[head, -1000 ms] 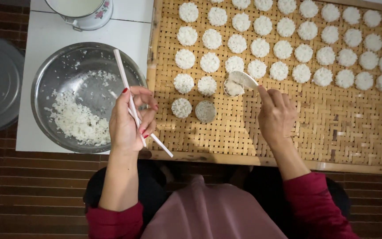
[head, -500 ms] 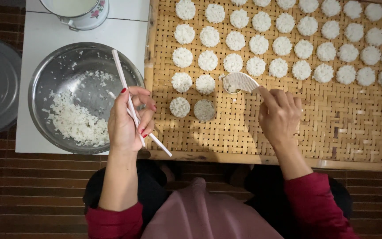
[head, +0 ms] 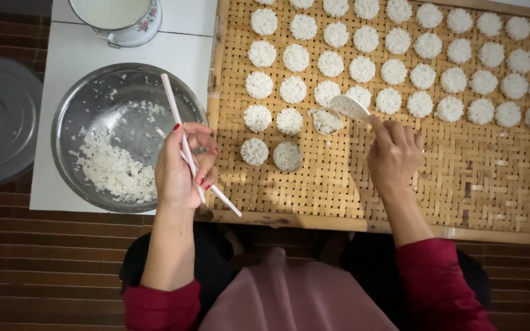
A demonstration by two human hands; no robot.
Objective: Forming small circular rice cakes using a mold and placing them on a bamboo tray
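My left hand [head: 182,168] grips a pair of pale chopsticks [head: 176,110] that reach up over a steel bowl [head: 72,116] with cooked white rice [head: 115,168] in it. My right hand [head: 394,153] holds a white rice paddle [head: 349,107], its blade tilted beside a small ring mould [head: 326,121] with rice in it. A second filled ring mould [head: 288,156] lies just below left. Both moulds rest on a woven bamboo tray [head: 461,190] covered with several rows of round rice cakes [head: 394,72].
The bowl stands on a white table [head: 81,55] with a white enamel pot [head: 121,18] at its top edge. A grey round lid [head: 1,116] lies on the dark slatted floor at left. The tray's lower right part holds no cakes.
My right hand has shifted the paddle from pressing on the ring mould to its right side. Left hand and chopsticks have stayed put.
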